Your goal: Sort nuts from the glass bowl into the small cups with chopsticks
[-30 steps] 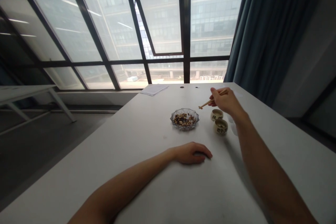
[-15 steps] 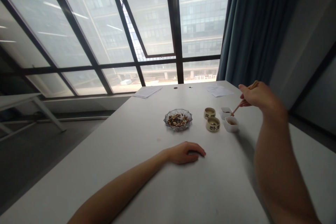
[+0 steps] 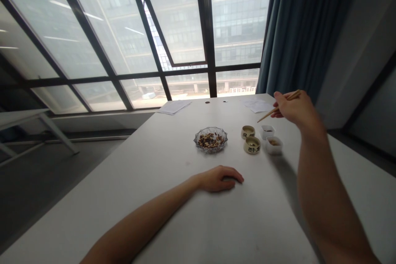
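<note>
My right hand is closed around a pair of wooden chopsticks, raised over the right side of the table. Their tips point left, above and behind the small containers, and I see nothing between them. Below stand two white plastic cups with some dark and brownish contents. To their left are two small beige ceramic bowls with dark characters. A clear glass dish of mixed nuts or seeds sits further left. My left hand lies on the table in front of the dish, fingers loosely bent and apart, holding nothing.
The white table reaches toward the windows. Papers lie at its far left and far right. A small dark round item is near the far edge. A blue curtain hangs behind on the right.
My right hand has moved left and slightly up. The chopstick tips have lifted from the white cups and swung left. My left hand stays where it was.
</note>
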`<move>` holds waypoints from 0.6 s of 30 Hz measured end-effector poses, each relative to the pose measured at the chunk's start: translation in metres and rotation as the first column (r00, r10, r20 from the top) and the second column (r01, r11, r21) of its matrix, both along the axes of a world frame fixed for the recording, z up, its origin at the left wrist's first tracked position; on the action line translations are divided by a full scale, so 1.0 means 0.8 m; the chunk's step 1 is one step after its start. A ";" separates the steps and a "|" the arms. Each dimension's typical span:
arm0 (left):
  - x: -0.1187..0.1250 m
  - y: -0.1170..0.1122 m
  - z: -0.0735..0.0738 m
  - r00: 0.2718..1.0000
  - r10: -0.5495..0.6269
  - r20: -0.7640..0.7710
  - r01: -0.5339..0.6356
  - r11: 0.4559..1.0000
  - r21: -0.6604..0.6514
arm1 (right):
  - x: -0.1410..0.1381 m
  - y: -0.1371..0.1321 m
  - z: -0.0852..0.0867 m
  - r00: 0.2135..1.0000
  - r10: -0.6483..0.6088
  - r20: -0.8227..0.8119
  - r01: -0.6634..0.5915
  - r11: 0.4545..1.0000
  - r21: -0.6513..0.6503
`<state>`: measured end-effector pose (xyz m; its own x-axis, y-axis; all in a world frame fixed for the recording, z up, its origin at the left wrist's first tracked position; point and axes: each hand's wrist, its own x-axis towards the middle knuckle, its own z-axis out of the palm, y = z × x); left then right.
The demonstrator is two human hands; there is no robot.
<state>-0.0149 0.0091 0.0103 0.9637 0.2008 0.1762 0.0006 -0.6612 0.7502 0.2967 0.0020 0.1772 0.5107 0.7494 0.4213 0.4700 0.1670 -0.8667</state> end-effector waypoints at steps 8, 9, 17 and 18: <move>0.000 0.001 -0.002 1.000 0.002 0.008 -0.002 1.000 -0.001 | -0.078 0.034 -0.016 0.974 0.225 -0.016 -0.224 0.973 0.058; 0.000 0.001 -0.003 1.000 0.003 0.009 -0.003 1.000 -0.001 | -0.086 0.038 -0.021 0.966 0.259 -0.012 -0.258 0.965 0.051; 0.000 0.000 -0.002 1.000 0.005 0.021 -0.005 1.000 0.004 | -0.136 0.064 -0.066 0.891 0.452 0.047 -0.451 0.892 -0.032; 0.000 0.000 -0.002 1.000 0.003 0.021 -0.003 1.000 0.006 | -0.140 0.067 -0.072 0.885 0.461 0.061 -0.459 0.887 -0.049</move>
